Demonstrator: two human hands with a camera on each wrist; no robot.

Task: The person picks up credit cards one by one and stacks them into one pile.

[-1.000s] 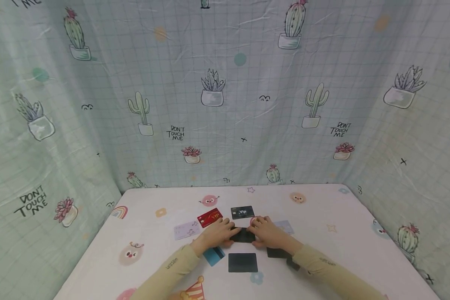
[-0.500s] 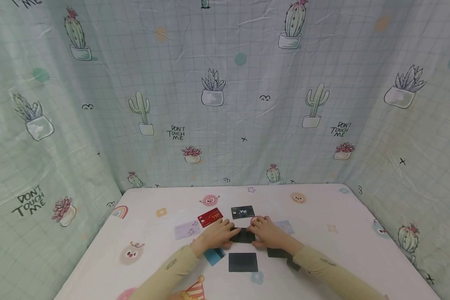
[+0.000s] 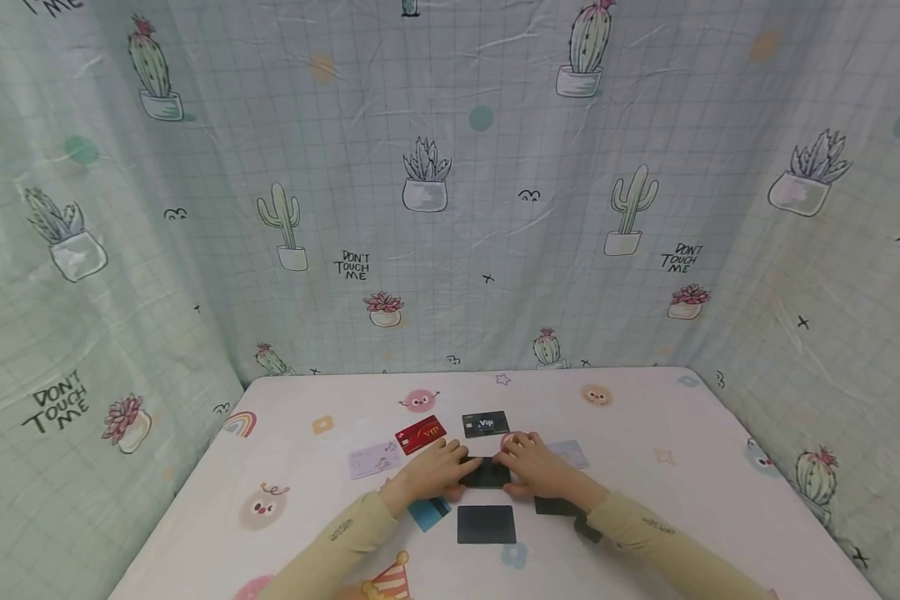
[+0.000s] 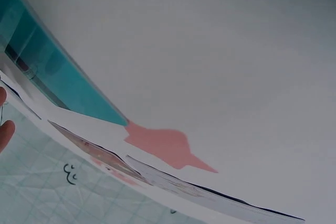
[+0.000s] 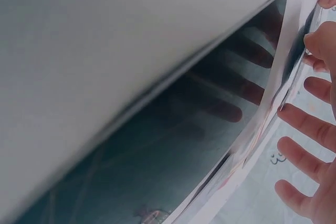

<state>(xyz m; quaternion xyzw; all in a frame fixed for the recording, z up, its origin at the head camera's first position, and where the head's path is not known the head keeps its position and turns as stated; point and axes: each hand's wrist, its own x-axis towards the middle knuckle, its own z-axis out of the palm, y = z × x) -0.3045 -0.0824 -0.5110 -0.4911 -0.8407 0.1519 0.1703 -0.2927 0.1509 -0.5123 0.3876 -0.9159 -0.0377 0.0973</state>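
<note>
In the head view both hands meet over a black card (image 3: 486, 473) at the middle of the table. My left hand (image 3: 438, 468) pinches its left end, and my right hand (image 3: 536, 468) grips the right end. The other fingers of the right hand (image 5: 320, 145) spread apart in the right wrist view. Only fingertips (image 4: 5, 134) of the left hand enter the left wrist view. A blue card with a dark stripe (image 3: 429, 512) lies below the left wrist. Just in front of the held card is another black card (image 3: 486, 525). What the fingers do underneath is hidden.
Behind the hands lie a red VIP card (image 3: 421, 434) and a black Vip card (image 3: 485, 424). A pale purple card (image 3: 375, 460) is at left, a pale blue card (image 3: 568, 453) at right. Dark cards (image 3: 555, 506) sit partly under the right forearm. A printed curtain (image 3: 480, 275) encloses the table.
The black card between the hands has shifted or tilted very slightly toward the near side. Both hands stay almost in place, and the other cards have not moved.
</note>
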